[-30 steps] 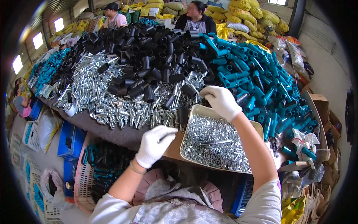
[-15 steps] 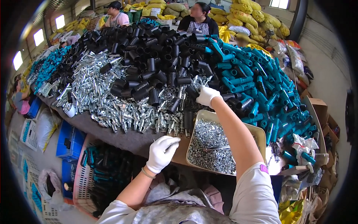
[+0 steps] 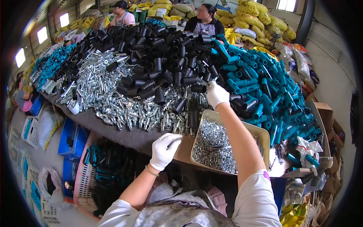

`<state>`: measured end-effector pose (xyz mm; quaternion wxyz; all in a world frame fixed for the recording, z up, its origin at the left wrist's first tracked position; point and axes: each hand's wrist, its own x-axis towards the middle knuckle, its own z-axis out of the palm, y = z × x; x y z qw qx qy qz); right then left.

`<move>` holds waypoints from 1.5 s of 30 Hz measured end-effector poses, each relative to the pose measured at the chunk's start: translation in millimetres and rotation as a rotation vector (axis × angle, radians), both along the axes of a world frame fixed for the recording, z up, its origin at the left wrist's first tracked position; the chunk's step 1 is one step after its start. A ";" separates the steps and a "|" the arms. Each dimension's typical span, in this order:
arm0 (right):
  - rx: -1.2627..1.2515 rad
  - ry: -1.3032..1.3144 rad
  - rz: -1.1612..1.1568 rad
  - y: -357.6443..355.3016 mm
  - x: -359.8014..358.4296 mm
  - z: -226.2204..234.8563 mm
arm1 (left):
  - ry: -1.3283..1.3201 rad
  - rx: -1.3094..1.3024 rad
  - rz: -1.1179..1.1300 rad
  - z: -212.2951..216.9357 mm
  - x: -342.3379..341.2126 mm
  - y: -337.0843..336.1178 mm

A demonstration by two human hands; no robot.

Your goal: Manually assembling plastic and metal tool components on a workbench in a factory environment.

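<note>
Gloved hands are seen over a long worktable covered in dark grey felt-like cloth. The right hand, in a white knitted glove, is stretched far forward and is closed on a short black tube, a smooth cylindrical plastic sleeve lying at the near edge of the black pile, where it meets the teal heap. The left hand, gloved alike, is held low near the table's front edge with the fingers curled narrowly; whether anything is pinched in them cannot be told.

Between the two hands a shallow beige tray of rectangular shape is set at the table's edge, filled with small bright screws of shiny metal, heaped in a grainy mass. Beyond it, a broad heap of black plastic tubes is piled, glossy and hollow-ended. To its right a mound of teal plastic handles is spread, round and ribbed at the ends. In front of the black heap, silvery zinc-plated metal fittings are scattered, stubby and glinting.

Below the table's left edge a pink latticed basket holding dark parts is seen beside a blue crate. Yellow woven sacks are stacked at the far wall, and two people are seated behind the table.
</note>
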<state>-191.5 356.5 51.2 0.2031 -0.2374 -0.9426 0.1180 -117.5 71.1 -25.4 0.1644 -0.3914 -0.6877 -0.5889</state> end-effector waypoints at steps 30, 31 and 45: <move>-1.470 0.051 0.250 -151.7 307.6 -43.7 | -0.133 -0.488 -0.306 46.7 78.7 -45.6; -1.516 0.062 0.220 -154.2 307.4 -49.9 | -0.544 -0.398 -0.374 40.4 80.6 -47.7; -1.886 0.249 0.397 -170.1 306.2 -84.9 | -0.386 -0.382 -0.566 14.4 106.1 -27.1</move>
